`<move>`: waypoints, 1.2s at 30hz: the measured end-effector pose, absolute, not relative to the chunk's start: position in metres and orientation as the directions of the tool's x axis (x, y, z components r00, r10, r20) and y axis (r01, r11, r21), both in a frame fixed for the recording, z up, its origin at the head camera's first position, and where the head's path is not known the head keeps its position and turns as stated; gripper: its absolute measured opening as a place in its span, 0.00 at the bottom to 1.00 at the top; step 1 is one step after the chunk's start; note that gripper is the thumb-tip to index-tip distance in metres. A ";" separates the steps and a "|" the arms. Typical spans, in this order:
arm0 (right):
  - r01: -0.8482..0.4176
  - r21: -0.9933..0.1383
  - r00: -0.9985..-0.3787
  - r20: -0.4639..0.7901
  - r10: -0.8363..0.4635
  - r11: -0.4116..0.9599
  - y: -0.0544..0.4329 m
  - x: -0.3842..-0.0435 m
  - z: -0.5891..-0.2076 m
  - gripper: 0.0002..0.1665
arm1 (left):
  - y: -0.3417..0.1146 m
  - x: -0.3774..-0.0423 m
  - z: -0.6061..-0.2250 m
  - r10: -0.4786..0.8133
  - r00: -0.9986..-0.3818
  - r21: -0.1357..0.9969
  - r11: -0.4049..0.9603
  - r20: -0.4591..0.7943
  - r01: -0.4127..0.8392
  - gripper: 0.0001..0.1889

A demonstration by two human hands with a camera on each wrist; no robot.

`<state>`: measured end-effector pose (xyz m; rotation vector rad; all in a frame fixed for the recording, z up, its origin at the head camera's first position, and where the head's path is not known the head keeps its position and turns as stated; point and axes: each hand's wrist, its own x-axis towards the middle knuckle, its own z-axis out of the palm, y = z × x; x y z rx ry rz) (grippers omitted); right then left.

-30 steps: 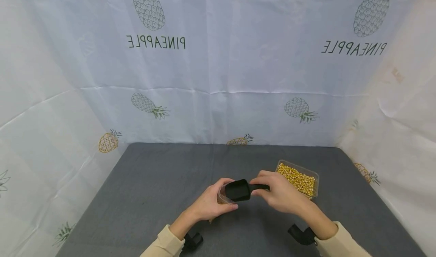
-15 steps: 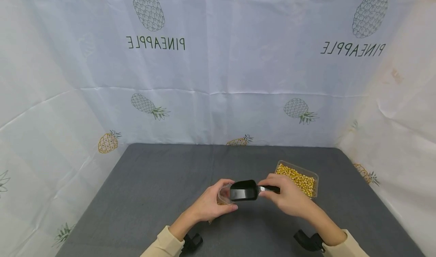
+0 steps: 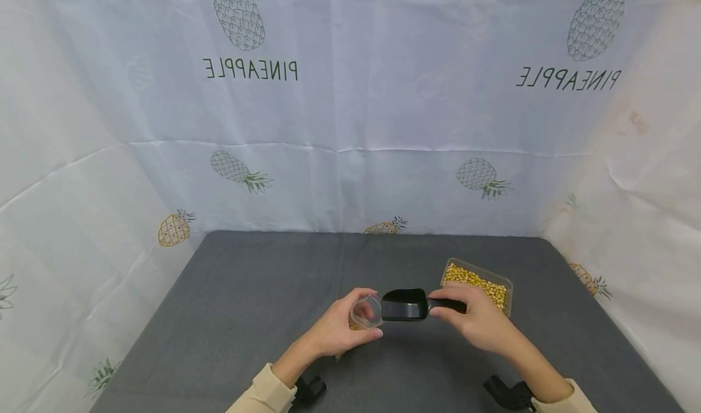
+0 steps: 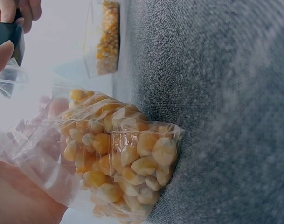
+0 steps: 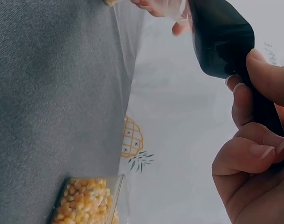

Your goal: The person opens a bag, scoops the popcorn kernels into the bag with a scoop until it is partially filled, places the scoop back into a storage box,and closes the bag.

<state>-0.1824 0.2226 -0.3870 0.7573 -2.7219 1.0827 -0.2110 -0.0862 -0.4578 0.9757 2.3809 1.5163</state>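
Observation:
My left hand (image 3: 335,326) grips the upper part of a clear plastic bag (image 3: 366,311), its mouth spread between thumb and fingers. Corn kernels (image 4: 128,158) fill the bag's lower part, which stands at the grey cloth in the left wrist view. My right hand (image 3: 475,315) holds a black scoop (image 3: 404,308) by its handle, fingers curled round it in the right wrist view. The scoop's front edge is right at the bag's mouth, and no kernels show in its bowl in the head view.
A clear rectangular container (image 3: 509,300) of corn kernels stands behind my right hand, partly covered by it. Grey cloth (image 3: 263,279) covers the table. A white curtain with pineapple prints (image 3: 339,97) hangs behind and along the sides.
My right hand has drawn the scoop to the right, out from over the bag's mouth, and its bowl has turned to face more upward. The left hand and bag have stayed in place.

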 end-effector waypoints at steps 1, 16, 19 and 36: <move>-0.488 -0.610 -0.870 0.286 -0.401 0.624 0.224 -0.182 -0.387 0.15 | -0.086 -0.211 -0.458 0.596 -0.775 0.855 0.274 0.209 0.441 0.34; -0.457 -0.621 -0.889 0.292 -0.353 0.637 0.244 -0.179 -0.395 0.16 | -0.086 -0.211 -0.457 0.589 -0.779 0.848 0.282 0.216 0.448 0.33; -0.448 -0.606 -0.894 0.293 -0.340 0.657 0.249 -0.178 -0.397 0.15 | -0.086 -0.211 -0.457 0.587 -0.781 0.849 0.283 0.215 0.447 0.33; -0.373 -0.594 -0.927 0.260 -0.269 0.712 0.276 -0.170 -0.405 0.15 | -0.087 -0.210 -0.455 0.566 -0.796 0.849 0.295 0.214 0.438 0.32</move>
